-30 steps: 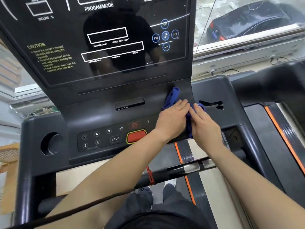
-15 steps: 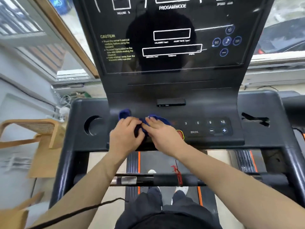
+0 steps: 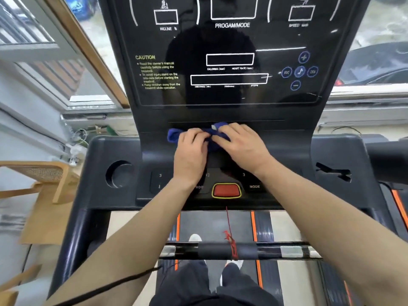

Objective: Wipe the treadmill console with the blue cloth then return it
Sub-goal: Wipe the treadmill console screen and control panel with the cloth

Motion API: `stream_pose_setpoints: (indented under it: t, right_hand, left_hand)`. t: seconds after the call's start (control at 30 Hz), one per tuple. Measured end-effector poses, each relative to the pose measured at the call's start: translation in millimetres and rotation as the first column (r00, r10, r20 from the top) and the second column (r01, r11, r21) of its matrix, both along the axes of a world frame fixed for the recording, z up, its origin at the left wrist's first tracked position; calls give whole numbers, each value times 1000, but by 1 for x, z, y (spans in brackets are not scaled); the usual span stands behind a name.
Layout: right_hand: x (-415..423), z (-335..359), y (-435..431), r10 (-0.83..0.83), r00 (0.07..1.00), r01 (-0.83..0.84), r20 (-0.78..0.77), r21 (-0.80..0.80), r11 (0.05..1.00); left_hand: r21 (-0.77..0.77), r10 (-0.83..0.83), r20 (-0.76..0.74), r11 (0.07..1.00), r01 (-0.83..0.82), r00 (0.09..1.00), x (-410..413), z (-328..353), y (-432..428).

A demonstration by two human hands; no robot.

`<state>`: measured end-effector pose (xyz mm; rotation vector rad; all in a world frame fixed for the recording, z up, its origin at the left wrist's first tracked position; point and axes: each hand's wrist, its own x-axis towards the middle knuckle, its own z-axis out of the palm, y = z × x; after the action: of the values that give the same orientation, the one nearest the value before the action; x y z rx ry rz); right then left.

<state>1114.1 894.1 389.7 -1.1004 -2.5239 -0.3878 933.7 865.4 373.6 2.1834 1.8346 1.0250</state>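
Two hands press the cloth (image 3: 173, 135) against the console (image 3: 331, 155), on the sloped dark band just below the glossy display (image 3: 229, 62) and above the key row. The left hand (image 3: 191, 151) lies flat over the cloth's left half, fingers curled onto the fabric; the right hand (image 3: 242, 144) covers its right half, and the two sit close together, fingertips nearly meeting, both bearing down on the cloth rather than pinching it up. Blue fabric shows past the left hand and above the right one. Judging from this, the wiping step is in hand and the return has not begun. The next move seems to call for a sideways sweep along the band with steady, even pressure, and perhaps a pass over the display, which shows reflections and may still want cleaning; that cannot be told for sure. Care is needed near the red button (image 3: 226, 191) and the keys beside it, just under the wrists, lest a forearm press one. The console is dark matte plastic, with a round cup hole (image 3: 119, 174) at the left and an irregular slot at the right. Below it run a handlebar (image 3: 265, 250) with a red cord tied on, and the belt with orange stripes. A wooden chair (image 3: 44, 175) stands at the left by a window; a parked car shows through glass at the right.
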Motion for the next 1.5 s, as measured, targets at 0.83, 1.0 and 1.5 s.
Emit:
stream_pose_setpoints:
  t: [0.83, 1.0, 1.5]
  right_hand:
    - [80, -24, -63, -285, 941, 216, -185, -322, 922]
    - [141, -32, -108, -557, 791, 433, -254, -411, 802]
    - [-86, -34, -67, -131, 986, 74, -102, -439, 896]
  left_hand:
    - [-223, -280, -152, 944, 243, 948, 67, 0, -21]
    - [-212, -415, -169, 901, 378, 894, 155, 1, -23]
    - [-239, 206, -139, 942, -235, 969, -62, -15, -58]
